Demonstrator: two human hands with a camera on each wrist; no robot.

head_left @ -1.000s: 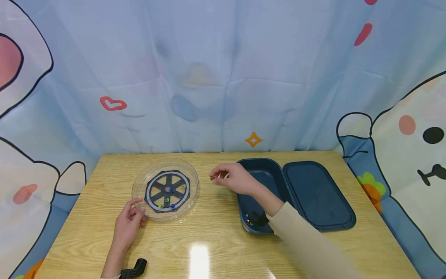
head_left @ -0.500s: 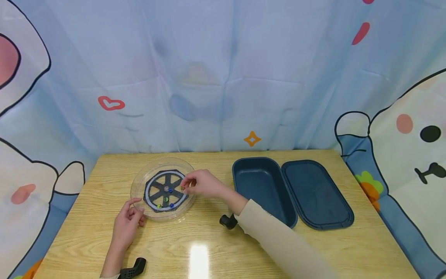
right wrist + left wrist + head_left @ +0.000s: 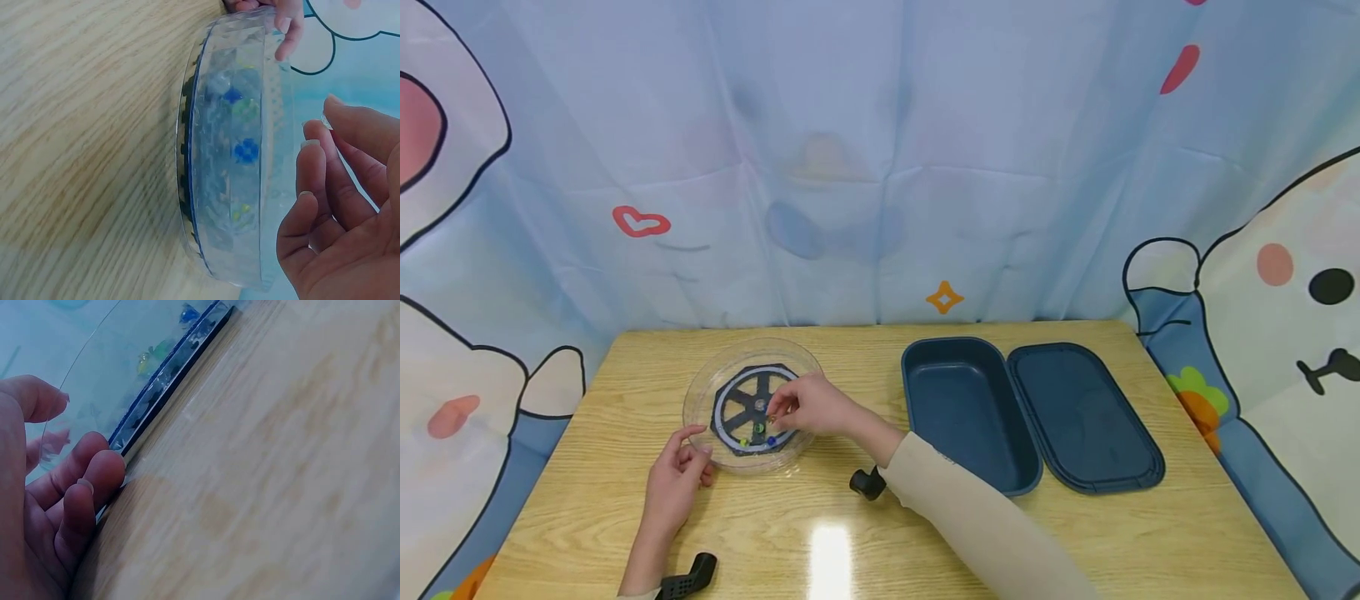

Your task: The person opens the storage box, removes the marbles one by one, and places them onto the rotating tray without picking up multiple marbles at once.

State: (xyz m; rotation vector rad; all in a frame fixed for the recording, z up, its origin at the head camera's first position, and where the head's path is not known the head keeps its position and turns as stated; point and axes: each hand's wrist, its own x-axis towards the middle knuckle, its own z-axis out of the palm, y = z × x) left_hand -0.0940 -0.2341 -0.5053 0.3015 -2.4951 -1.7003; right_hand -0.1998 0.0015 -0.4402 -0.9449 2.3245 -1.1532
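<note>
A round clear plastic dish with a dark six-spoked wheel pattern in its base stands on the left of the table. Small marbles lie inside it, among them a blue marble and a yellow-green marble. My left hand grips the dish's near left wall, its fingers bent round the rim in the left wrist view. Over the dish's right half, my right hand pinches a tiny reddish-brown marble between thumb and fingertips. In the right wrist view its fingertips nearly meet beside the wall, and the marble is hidden.
A dark blue rectangular box stands open right of centre, its near left part behind my right sleeve. Its flat lid lies against its right side. A printed curtain hangs behind the wooden table.
My right hand has travelled left from beside the box to over the dish, carrying the reddish-brown marble. The left hand has stayed at the dish's wall.
</note>
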